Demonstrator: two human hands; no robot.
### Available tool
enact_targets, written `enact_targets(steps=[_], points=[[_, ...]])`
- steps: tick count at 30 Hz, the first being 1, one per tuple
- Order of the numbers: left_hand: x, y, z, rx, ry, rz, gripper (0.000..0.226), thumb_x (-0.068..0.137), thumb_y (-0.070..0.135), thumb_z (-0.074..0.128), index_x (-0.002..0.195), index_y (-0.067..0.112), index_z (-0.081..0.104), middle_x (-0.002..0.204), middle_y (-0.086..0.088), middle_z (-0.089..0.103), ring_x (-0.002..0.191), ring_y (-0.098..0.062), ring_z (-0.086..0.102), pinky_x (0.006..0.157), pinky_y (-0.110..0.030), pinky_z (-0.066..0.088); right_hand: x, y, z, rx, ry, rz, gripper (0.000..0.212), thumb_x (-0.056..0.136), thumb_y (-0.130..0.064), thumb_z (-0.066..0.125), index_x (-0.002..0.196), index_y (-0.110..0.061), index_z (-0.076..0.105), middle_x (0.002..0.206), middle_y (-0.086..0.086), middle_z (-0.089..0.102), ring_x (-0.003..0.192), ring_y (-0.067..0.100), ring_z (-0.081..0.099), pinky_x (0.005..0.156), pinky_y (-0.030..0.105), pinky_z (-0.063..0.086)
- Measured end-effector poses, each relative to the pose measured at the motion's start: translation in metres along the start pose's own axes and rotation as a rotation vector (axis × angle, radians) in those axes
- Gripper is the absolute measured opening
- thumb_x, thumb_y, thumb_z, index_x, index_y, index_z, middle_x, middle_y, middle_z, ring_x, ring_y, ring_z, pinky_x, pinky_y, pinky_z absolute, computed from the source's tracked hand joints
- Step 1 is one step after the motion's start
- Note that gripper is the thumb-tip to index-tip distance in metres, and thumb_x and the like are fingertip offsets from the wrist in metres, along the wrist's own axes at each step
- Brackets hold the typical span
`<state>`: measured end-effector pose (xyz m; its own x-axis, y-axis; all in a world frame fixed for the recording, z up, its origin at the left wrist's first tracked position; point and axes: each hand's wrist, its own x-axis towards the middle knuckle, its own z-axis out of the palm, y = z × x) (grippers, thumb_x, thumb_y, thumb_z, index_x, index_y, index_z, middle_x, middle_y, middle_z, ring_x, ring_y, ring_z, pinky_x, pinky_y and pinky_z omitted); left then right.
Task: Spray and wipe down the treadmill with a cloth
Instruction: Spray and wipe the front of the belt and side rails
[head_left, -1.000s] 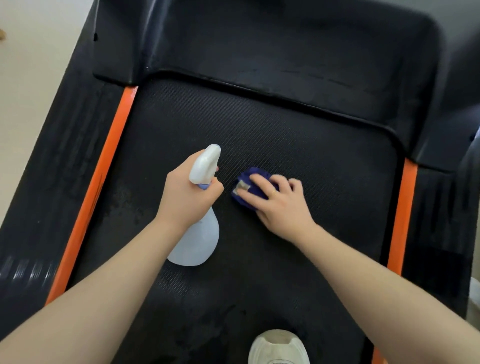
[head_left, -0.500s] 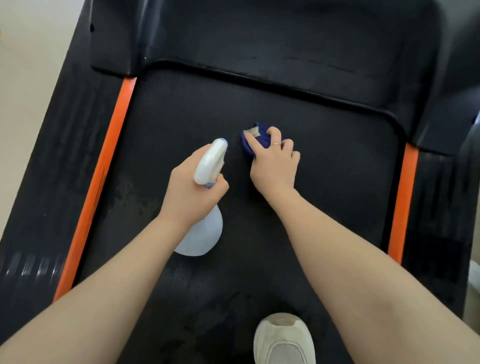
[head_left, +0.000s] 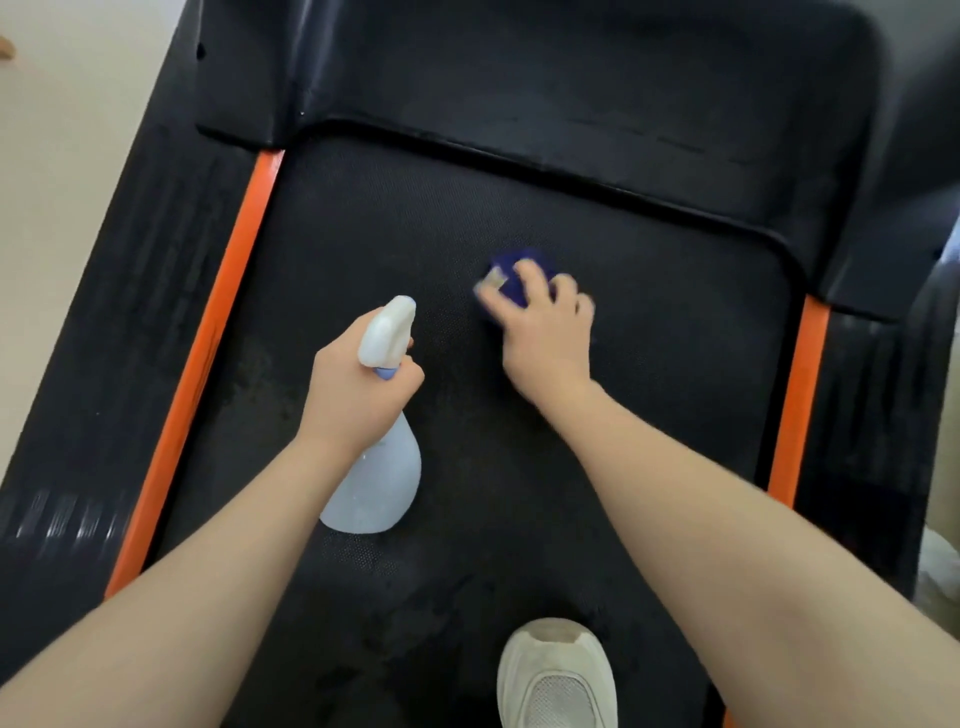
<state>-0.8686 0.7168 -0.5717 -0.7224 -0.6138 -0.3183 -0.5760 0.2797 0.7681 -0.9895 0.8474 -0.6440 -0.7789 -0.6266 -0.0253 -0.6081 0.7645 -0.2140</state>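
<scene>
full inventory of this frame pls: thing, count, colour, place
treadmill belt: 1, black, centre
side strips: 2, orange, along both belt edges
motor cover: 1, black, top
spray bottle: 1, pale blue with white head, above belt, left of centre
cloth: 1, dark blue, on belt
floor: pale, left
shoe: 1, white, bottom of belt
left hand: grips bottle neck
right hand: presses cloth, blurred

Legible text: none. Treadmill left side rail (head_left: 67, 525): pale printed marking, blurred beyond reading. Cloth (head_left: 511, 275): small pale tag, unreadable. Spray bottle (head_left: 379, 483): unlabelled
</scene>
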Motion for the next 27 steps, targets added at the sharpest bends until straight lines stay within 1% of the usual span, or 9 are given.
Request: enact_targets(steps=[3,6,7,11,14,18,21,23,27], points=[[0.0,0.008,0.002,0.045,-0.028,0.034,0.038,0.077,-0.003,0.057,0.112,0.011,0.063,0.094,0.003,0.064,0.082,-0.002,0.053,0.069,0.002,0.035,-0.081,0.018,0.014,0.04,-0.09,-0.483,0.046,0.077,-0.025,0.043,0.118,-0.038,0.06,0.129,0.006,0.049,0.103,0.034,0.043,0.081,0.042,0.038],[-0.002,0.012,0.006,0.08,-0.082,0.062,0.029,0.077,0.007,0.058,0.106,0.009,0.062,0.095,-0.005,0.065,0.086,-0.014,0.055,0.074,-0.012,0.041,-0.088,0.057,0.007,-0.01,-0.14,-0.629,0.043,0.079,-0.027,0.043,0.116,-0.041,0.059,0.128,0.003,0.053,0.104,0.03,0.042,0.082,0.04,0.038],[-0.003,0.013,0.007,0.085,-0.11,0.07,0.03,0.075,0.013,0.056,0.104,0.01,0.062,0.095,-0.008,0.065,0.089,-0.019,0.057,0.075,-0.019,0.043,-0.074,0.07,0.002,-0.023,-0.078,-0.547,0.042,0.079,-0.025,0.045,0.115,-0.041,0.059,0.127,0.004,0.053,0.101,0.031,0.043,0.08,0.04,0.04],[-0.015,0.024,0.016,0.162,-0.363,0.117,0.035,0.072,0.02,0.053,0.106,0.019,0.06,0.095,-0.001,0.065,0.091,-0.021,0.06,0.081,-0.037,0.049,-0.066,0.122,-0.014,0.014,0.077,0.197,0.034,0.085,-0.027,0.049,0.117,-0.029,0.06,0.136,0.01,0.046,0.107,0.041,0.043,0.087,0.049,0.037],[-0.016,0.045,0.032,0.28,-0.443,0.171,0.036,0.067,0.024,0.044,0.098,0.012,0.057,0.084,-0.005,0.061,0.081,-0.025,0.057,0.077,-0.051,0.049,-0.123,0.126,-0.011,0.025,0.089,0.198,0.031,0.084,-0.03,0.043,0.113,-0.028,0.054,0.135,0.011,0.044,0.108,0.04,0.04,0.083,0.054,0.041],[-0.01,0.071,0.06,0.147,-0.363,0.199,0.038,0.07,0.022,0.048,0.103,0.008,0.058,0.093,-0.012,0.063,0.088,-0.03,0.059,0.081,-0.052,0.049,-0.122,0.149,-0.01,-0.053,0.102,0.025,0.034,0.079,-0.014,0.049,0.109,-0.03,0.053,0.13,0.012,0.052,0.099,0.04,0.047,0.078,0.048,0.045],[-0.011,0.081,0.082,0.074,-0.35,0.22,0.039,0.071,0.02,0.049,0.106,0.008,0.059,0.095,-0.013,0.064,0.09,-0.03,0.059,0.082,-0.048,0.048,-0.092,0.163,-0.015,0.013,0.222,0.415,0.047,0.08,0.0,0.051,0.119,-0.023,0.062,0.139,0.013,0.047,0.105,0.045,0.046,0.088,0.046,0.04],[-0.013,0.086,0.092,0.089,-0.379,0.227,0.039,0.07,0.02,0.048,0.105,0.005,0.057,0.094,-0.014,0.063,0.089,-0.031,0.058,0.082,-0.049,0.048,-0.101,0.142,-0.013,0.092,0.181,0.616,0.053,0.081,0.005,0.052,0.125,-0.024,0.06,0.145,0.01,0.039,0.114,0.042,0.039,0.095,0.044,0.031],[-0.012,0.091,0.096,0.113,-0.413,0.219,0.038,0.07,0.021,0.049,0.103,0.005,0.057,0.094,-0.014,0.062,0.089,-0.033,0.058,0.082,-0.052,0.048,-0.152,0.12,-0.01,0.085,0.091,0.404,0.058,0.07,0.004,0.058,0.121,-0.023,0.06,0.138,0.012,0.044,0.108,0.042,0.038,0.083,0.053,0.041]])
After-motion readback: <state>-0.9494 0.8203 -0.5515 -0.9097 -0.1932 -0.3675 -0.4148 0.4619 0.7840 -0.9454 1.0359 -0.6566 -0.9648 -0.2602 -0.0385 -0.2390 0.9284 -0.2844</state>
